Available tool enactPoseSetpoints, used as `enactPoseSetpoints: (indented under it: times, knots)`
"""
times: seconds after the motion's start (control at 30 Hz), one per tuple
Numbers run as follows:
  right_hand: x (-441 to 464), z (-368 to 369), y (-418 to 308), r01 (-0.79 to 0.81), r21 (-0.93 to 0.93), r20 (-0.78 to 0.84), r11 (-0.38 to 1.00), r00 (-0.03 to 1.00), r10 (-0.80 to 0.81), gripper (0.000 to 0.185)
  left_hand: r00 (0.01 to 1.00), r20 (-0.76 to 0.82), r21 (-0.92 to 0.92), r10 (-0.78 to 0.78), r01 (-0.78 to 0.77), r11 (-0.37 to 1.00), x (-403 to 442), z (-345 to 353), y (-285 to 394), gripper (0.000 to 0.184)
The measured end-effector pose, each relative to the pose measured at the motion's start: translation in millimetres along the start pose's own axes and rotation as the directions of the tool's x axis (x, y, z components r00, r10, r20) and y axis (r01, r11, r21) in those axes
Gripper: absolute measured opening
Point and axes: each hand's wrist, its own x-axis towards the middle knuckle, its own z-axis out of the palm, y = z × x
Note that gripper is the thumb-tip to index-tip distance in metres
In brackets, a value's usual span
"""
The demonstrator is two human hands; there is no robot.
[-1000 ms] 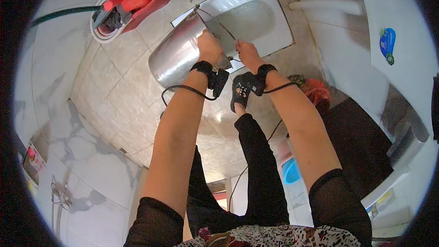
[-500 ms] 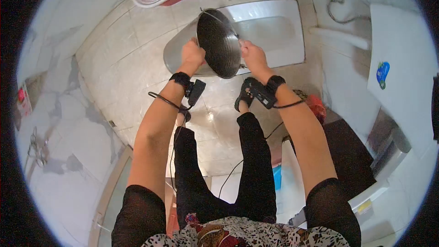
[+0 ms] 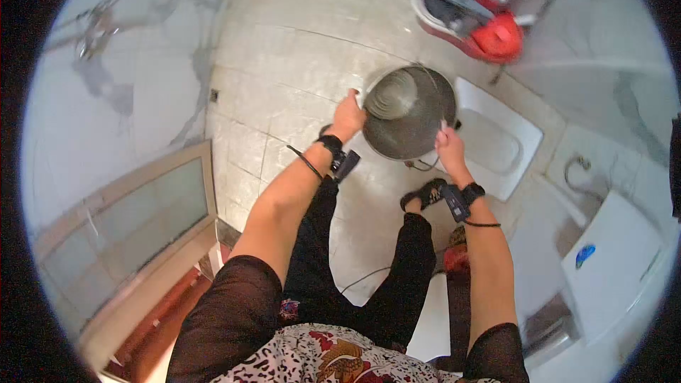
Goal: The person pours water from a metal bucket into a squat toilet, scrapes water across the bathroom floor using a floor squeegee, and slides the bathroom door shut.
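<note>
A metal bucket (image 3: 410, 135) stands in front of me with its mouth up and slightly towards me, so its dark inside and ringed round bottom show. My left hand (image 3: 347, 116) is closed on the bucket's left rim, its fingers partly hidden. Near the right side of the mouth, my right hand (image 3: 450, 147) is closed around the bucket's thin wire handle (image 3: 441, 103). Both wrists carry black straps with small black devices. Whether the bucket rests on the floor or hangs just above it, I cannot tell.
A white squat toilet pan (image 3: 502, 143) lies right of the bucket. Beyond it stands a red and white mop bucket (image 3: 464, 41) with a red item inside. A framed glass door (image 3: 135, 206) is at left, a white cistern (image 3: 611, 252) at right. A cable crosses the tiled floor (image 3: 277, 64).
The bucket has swung from tilted on its side to nearly upright, with both hands still on it. My view has turned left, bringing the door and more floor into sight.
</note>
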Motion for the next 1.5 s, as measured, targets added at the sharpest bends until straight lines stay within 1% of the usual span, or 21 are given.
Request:
enactPoseSetpoints:
  times: [0.07,0.17,0.27,0.4,0.47,0.57,0.6,0.7,0.73,0.83,0.9,1.0,1.07,1.1,1.17,1.27,1.33,1.37,1.4,1.43,1.5]
  knots:
    - [5,9,-32,-0.168,0.036,0.151,0.985,0.975,0.160,0.021,0.999,-0.029,-0.040,0.016,-0.017,0.999,-13,-30,-18,0.044]
    - [22,43,-72,-0.117,0.016,0.122,0.993,0.986,0.114,0.025,0.996,-0.092,-0.099,0.001,-0.010,0.995,-26,-76,-55,0.044]
    - [54,79,-64,0.131,-0.184,0.078,0.974,0.990,-0.119,0.025,0.992,-0.107,-0.155,-0.060,0.043,0.987,-42,-119,-101,0.045]
    - [40,100,-169,0.113,-0.282,0.139,0.953,0.987,-0.075,0.032,0.986,-0.037,-0.228,-0.160,0.147,0.962,-63,-172,-169,0.045]
    - [48,123,-181,0.115,-0.368,0.153,0.923,0.986,-0.062,0.035,0.978,-0.021,-0.261,-0.209,0.197,0.945,-71,-205,-200,0.044]
    - [74,158,-166,-0.012,-0.393,0.087,0.920,0.995,0.050,0.033,0.962,-0.016,-0.314,-0.273,0.255,0.915,-86,-255,-244,0.042]
    - [80,166,-179,0.053,-0.455,0.109,0.889,0.994,-0.003,0.031,0.957,-0.017,-0.331,-0.290,0.268,0.904,-91,-270,-260,0.042]
    - [76,200,-290,-0.064,-0.430,0.138,0.901,0.981,0.135,0.029,0.944,-0.068,-0.382,-0.323,0.275,0.883,-97,-299,-320,0.039]
    - [112,215,-242,0.051,-0.493,0.120,0.868,0.993,0.010,0.027,0.936,-0.096,-0.393,-0.339,0.277,0.877,-101,-309,-336,0.039]
    - [109,257,-334,-0.164,-0.319,0.219,0.933,0.945,0.242,0.025,0.892,-0.153,-0.452,-0.424,0.318,0.833,-118,-327,-370,0.037]
    - [113,295,-377,-0.206,-0.221,0.297,0.953,0.917,0.267,0.021,0.840,-0.158,-0.525,-0.519,0.373,0.765,-133,-337,-386,0.037]
    - [128,351,-425,-0.255,-0.152,0.402,0.955,0.867,0.295,0.016,0.808,-0.239,-0.558,-0.539,0.340,0.757,-157,-324,-415,0.039]
    - [148,393,-447,-0.253,-0.133,0.485,0.958,0.827,0.285,0.012,0.759,-0.159,-0.610,-0.631,0.427,0.667,-177,-330,-420,0.040]
    - [156,416,-462,-0.372,0.040,0.532,0.927,0.793,0.295,0.013,0.736,-0.151,-0.633,-0.660,0.442,0.636,-185,-331,-423,0.041]
    - [175,462,-493,-0.323,0.021,0.564,0.946,0.785,0.256,0.013,0.688,-0.143,-0.670,-0.712,0.462,0.581,-204,-326,-431,0.041]
    - [222,534,-533,-0.435,0.059,0.689,0.898,0.670,0.279,0.016,0.604,-0.128,-0.698,-0.787,0.508,0.504,-206,-324,-453,0.041]
    - [270,578,-528,-0.383,-0.009,0.798,0.924,0.555,0.237,0.020,0.517,-0.021,-0.693,-0.856,0.610,0.385,-223,-313,-446,0.041]
    - [298,605,-519,-0.251,-0.087,0.814,0.964,0.540,0.214,0.023,0.483,0.007,-0.682,-0.876,0.643,0.349,-226,-311,-445,0.039]
    - [313,628,-527,-0.511,-0.053,0.854,0.858,0.422,0.304,0.022,0.461,0.002,-0.721,-0.887,0.616,0.318,-225,-307,-444,0.039]
    - [312,648,-539,-0.460,0.015,0.803,0.888,0.534,0.263,0.021,0.441,-0.010,-0.756,-0.897,0.584,0.295,-224,-304,-442,0.039]
    - [307,673,-569,-0.440,0.006,0.824,0.898,0.511,0.245,0.017,0.414,0.009,-0.778,-0.910,0.575,0.253,-221,-311,-440,0.038]
